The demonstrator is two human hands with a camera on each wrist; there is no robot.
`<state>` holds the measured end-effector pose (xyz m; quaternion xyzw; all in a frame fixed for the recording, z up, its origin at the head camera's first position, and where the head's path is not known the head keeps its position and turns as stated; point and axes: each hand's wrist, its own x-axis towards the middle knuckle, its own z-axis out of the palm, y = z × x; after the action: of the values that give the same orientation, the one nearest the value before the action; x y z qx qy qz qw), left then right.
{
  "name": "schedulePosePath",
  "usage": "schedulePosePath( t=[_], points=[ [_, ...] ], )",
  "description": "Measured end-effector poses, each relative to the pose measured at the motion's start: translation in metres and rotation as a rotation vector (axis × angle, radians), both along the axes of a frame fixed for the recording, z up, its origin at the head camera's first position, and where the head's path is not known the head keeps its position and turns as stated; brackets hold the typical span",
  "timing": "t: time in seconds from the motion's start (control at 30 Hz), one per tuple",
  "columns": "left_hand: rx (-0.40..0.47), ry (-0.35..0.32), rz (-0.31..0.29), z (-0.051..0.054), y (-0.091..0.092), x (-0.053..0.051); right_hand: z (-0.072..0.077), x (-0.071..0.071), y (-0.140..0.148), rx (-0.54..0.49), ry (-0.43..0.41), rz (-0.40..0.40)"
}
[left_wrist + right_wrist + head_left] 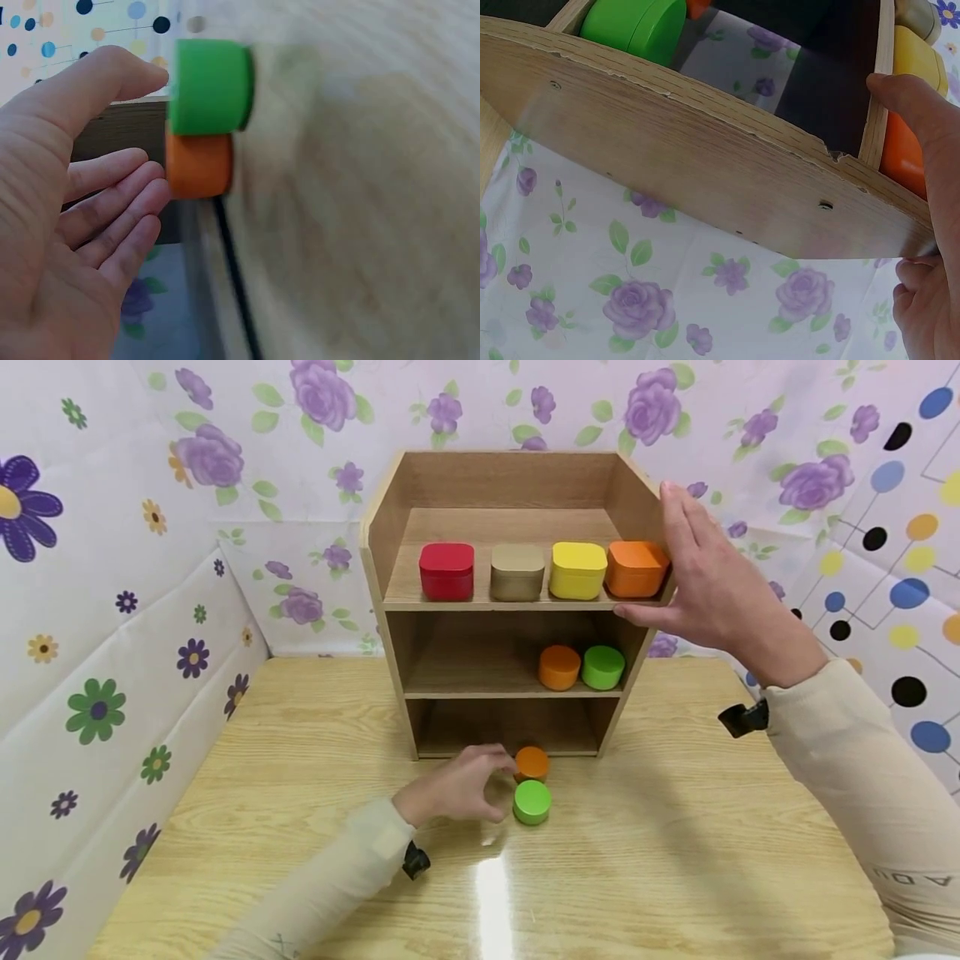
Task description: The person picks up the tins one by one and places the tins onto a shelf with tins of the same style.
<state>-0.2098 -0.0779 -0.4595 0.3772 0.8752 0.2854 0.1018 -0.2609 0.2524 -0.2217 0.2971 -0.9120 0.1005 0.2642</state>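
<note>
1. The left grip (457, 785) is curving wide, holding nothing, beside a green tub (532, 803) and an orange tub (532, 763), lower middle of the head view.
2. The right grip (708, 568) is pinching the shelf (513, 483), upper right.
3. The shelf is holding four boxes (447, 578) and two more tubs (559, 670); their insides are hiding.

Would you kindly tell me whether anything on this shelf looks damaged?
Yes: the right side panel of the shelf looks chipped along its front edge; near the right hand, a jagged notch interrupts it.
</note>
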Motion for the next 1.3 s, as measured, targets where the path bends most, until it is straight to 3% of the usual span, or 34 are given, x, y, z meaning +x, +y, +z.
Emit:
schedulePosePath(
  t=[0.13, 0.47, 0.63, 0.9, 1.3],
  points=[
    [0.023, -0.024, 0.026, -0.015, 0.005, -0.001, 0.000, 0.000, -0.001, 0.003, -0.002, 0.003],
    [0.040, 0.047, 0.016, -0.037, 0.021, -0.006, 0.000, 0.000, 0.000, -0.001, 0.004, 0.007],
    [0.017, 0.079, 0.006, -0.038, 0.027, -0.005, -0.001, 0.000, 0.000, -0.002, 0.003, 0.001],
    [0.037, 0.047, 0.000, -0.037, 0.032, -0.003, 0.000, -0.002, 0.000, -0.003, 0.010, 0.015],
    [0.022, 0.044, -0.018, -0.030, 0.020, -0.001, -0.001, -0.002, 0.001, -0.008, 0.008, 0.021]
  ],
)
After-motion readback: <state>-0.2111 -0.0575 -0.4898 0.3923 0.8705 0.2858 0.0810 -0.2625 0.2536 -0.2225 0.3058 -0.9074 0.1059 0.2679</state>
